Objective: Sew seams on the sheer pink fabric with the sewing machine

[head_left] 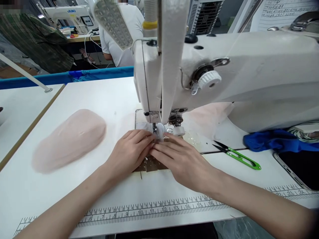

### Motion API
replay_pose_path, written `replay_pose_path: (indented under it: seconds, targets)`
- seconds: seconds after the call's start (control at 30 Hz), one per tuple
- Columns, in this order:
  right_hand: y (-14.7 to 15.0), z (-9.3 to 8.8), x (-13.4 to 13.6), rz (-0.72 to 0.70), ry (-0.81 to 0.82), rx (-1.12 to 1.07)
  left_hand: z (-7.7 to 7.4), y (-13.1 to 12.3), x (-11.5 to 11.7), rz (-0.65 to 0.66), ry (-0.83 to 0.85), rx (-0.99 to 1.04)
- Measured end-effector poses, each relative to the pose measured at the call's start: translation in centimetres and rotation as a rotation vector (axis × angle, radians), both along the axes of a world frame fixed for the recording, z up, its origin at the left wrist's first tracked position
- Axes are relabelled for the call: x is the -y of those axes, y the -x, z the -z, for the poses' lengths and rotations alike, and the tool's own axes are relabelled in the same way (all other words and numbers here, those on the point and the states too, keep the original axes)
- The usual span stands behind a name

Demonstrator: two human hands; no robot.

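Note:
My left hand (132,149) is at the left of the presser foot (155,127) of a white sewing machine (224,76). Its fingers are bent and pressed together, and what they pinch is hidden. My right hand (183,157) lies from the other side with its fingers stretched out, their tips close to the foot and touching the left fingertips. Under both hands is a brown patch with tape edges (149,165) on the machine bed. Pale pink sheer fabric (210,116) lies behind the foot to the right. A soft pale pink pad-like piece (72,141) rests left of my hands.
Green thread snips (240,157) lie right of my hands, near a blue cloth (274,139) and a phone (299,167). A printed ruler (149,212) runs along the table's front edge. A lamp head (113,25) hangs above. Two people are beyond the blue rail (99,73).

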State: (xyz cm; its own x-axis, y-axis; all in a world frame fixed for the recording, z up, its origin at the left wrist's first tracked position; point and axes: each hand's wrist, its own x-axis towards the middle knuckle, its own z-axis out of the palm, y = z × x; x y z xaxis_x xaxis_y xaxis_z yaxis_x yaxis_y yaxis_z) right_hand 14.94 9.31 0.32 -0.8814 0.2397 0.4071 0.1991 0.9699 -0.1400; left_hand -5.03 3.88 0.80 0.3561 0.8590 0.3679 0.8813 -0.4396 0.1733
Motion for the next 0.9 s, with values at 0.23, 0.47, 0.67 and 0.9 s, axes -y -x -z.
replay_pose_path:
  seconds: [0.23,0.47,0.67,0.9]
  targets:
    - [0.0,0.3,-1.5,0.148,-0.105,0.043,1.0,-0.4,-0.2,-0.029,0.002,-0.076]
    - [0.1,0.5,-2.3,0.207,-0.178,0.152,1.0,-0.6,0.1,-0.034,-0.097,-0.250]
    - [0.2,0.8,-2.2,0.216,-0.171,0.136,1.1,-0.9,0.1,-0.052,-0.111,-0.207]
    - [0.2,0.8,-2.4,0.221,-0.190,0.121,0.9,-1.1,0.1,-0.054,-0.128,-0.254]
